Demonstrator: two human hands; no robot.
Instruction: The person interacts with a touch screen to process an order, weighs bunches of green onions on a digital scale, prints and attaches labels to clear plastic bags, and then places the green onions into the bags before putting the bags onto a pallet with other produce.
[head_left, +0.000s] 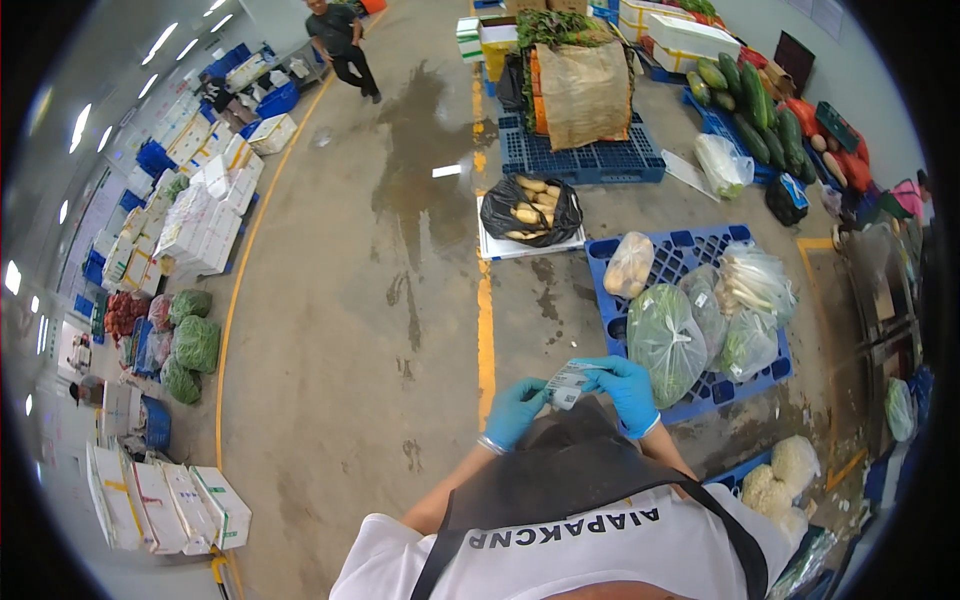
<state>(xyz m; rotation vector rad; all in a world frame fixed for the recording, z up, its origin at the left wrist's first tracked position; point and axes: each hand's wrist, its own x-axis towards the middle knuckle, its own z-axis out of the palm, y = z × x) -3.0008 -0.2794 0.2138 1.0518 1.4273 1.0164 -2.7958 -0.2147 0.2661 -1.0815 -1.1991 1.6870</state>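
Note:
Both of my hands wear blue disposable gloves and hold small printed labels in front of my dark apron. My left hand (517, 412) pinches the left end of the labels (568, 384). My right hand (625, 391) grips their upper right side between thumb and fingers. The labels bear writing and printed codes. Just beyond my right hand, a clear bag of green leafy vegetables (666, 341) lies on a blue plastic pallet (594, 259). Beside it on the pallet are several more clear bags, one with long white-stemmed vegetables (754, 285) and one with pale brown produce (628, 265).
A black bag of root vegetables (531, 211) sits on a white foam lid ahead. Behind it, another blue pallet (581, 169) carries a covered stack. Foam boxes (202, 217) and net bags of greens (196, 343) line the left side. A person (337, 37) walks at the far end.

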